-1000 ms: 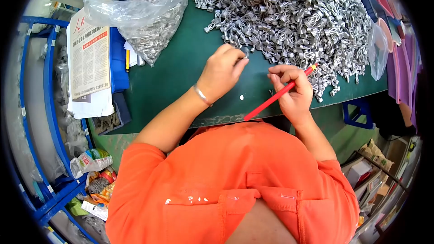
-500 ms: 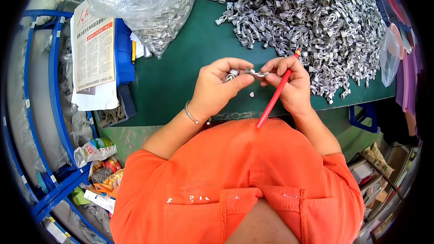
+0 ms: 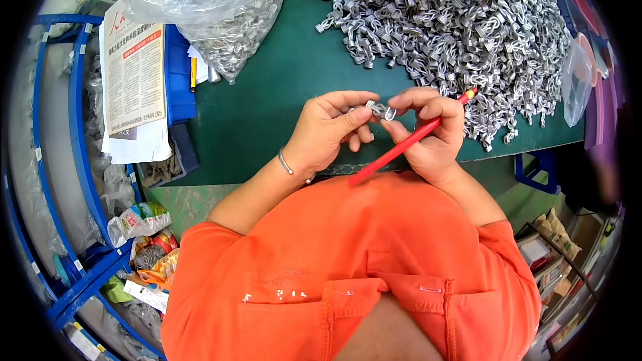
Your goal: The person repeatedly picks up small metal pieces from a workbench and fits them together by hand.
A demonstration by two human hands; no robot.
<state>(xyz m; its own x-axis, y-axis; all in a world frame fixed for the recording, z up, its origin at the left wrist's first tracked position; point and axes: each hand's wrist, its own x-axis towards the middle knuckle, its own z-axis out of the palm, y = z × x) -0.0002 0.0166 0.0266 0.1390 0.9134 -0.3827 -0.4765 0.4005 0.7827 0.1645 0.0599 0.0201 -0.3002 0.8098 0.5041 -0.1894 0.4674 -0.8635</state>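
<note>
Between my two hands is a small silver metal link piece (image 3: 378, 110), with a looped end toward the right. My left hand (image 3: 328, 126), with a bracelet at the wrist, pinches its left part between thumb and forefinger. The fingertips of my right hand (image 3: 431, 134) are at the looped end. A red pen-like stick (image 3: 398, 150) lies slanted across my right hand, its yellow-banded tip pointing up and right. Behind my hands a large pile of similar silver links (image 3: 455, 33) covers the back right of the green table (image 3: 267, 120).
A clear plastic bag (image 3: 234, 33) of links is at the back left. Beside it are a newspaper (image 3: 136, 73) and a blue bin (image 3: 179, 83). Blue shelving (image 3: 77, 134) stands at far left. An empty-looking clear bag (image 3: 576, 83) hangs at the right edge, near a blue stool (image 3: 537, 174).
My hands have come together from apart, and the metal piece is now between them. The red stick has swung to a flatter slant since half a second ago. The view has shifted slightly.
</note>
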